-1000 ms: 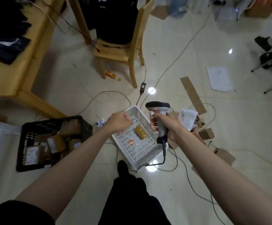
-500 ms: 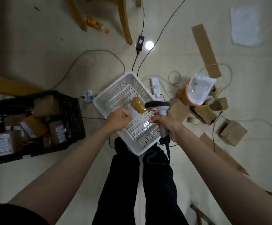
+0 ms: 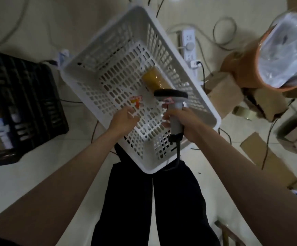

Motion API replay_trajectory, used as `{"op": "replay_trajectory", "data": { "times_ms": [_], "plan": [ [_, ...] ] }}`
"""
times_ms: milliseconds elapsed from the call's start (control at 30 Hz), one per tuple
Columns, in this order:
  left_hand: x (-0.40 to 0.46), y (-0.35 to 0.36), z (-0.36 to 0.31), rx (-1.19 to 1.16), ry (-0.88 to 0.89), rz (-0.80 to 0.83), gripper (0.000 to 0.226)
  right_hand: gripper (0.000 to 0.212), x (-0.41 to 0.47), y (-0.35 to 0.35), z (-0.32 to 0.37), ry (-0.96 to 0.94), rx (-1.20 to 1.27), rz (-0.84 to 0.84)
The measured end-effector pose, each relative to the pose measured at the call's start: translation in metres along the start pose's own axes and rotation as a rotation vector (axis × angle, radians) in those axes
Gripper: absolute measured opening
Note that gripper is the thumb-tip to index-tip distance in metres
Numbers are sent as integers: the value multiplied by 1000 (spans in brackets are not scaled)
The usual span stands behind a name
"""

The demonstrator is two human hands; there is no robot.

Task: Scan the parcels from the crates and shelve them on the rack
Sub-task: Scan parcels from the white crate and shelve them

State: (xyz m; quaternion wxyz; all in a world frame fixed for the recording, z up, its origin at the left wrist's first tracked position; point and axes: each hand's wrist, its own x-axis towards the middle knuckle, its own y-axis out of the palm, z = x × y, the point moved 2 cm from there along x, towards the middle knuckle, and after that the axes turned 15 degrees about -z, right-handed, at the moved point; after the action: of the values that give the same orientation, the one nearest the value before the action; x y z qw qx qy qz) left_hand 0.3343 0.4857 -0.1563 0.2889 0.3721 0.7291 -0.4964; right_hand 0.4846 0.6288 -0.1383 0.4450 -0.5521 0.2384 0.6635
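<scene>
A white perforated crate lies on the floor right below me. One yellow-brown taped parcel rests inside it toward the right wall. My right hand grips a grey handheld barcode scanner, whose dark head hangs just below the parcel. My left hand reaches into the crate with its fingers apart and nothing in them, a short way from the parcel. A black crate with several brown parcels stands at the left.
Brown cardboard boxes and an orange bin with a clear bag lie at the right. A white power strip and loose cables run behind the white crate. My dark trouser legs stand under it.
The view has dropped and closed in on the white crate. My left hand has let go of the crate's rim and moved inside it; the scanner has come down over the parcel.
</scene>
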Motion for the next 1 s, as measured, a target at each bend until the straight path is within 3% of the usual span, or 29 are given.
{"op": "replay_trajectory", "data": {
  "times_ms": [100, 233, 433, 633, 733, 833, 1000],
  "plan": [
    [22, 21, 11, -15, -1, 7, 43, 33, 33, 3, -8, -50, -48, -4],
    [57, 40, 9, -21, 77, -57, 44, 19, 68, 10, -6, -66, -125, -13],
    [143, 66, -17, 13, 152, -152, 74, 13, 123, 27, 8, -98, -149, 27],
    [205, 100, -35, -85, 276, -211, 57, 30, 169, 35, 6, -93, 3, 44],
    [209, 115, -26, -278, 141, -153, 44, 39, 176, 36, 4, -94, 137, 45],
    [194, 117, -11, -443, -63, -208, 19, 36, 168, 37, 2, -99, 170, 58],
    [134, 97, 8, -506, -210, -274, 31, 36, 123, 25, -2, -173, 46, 108]
  ]
}}
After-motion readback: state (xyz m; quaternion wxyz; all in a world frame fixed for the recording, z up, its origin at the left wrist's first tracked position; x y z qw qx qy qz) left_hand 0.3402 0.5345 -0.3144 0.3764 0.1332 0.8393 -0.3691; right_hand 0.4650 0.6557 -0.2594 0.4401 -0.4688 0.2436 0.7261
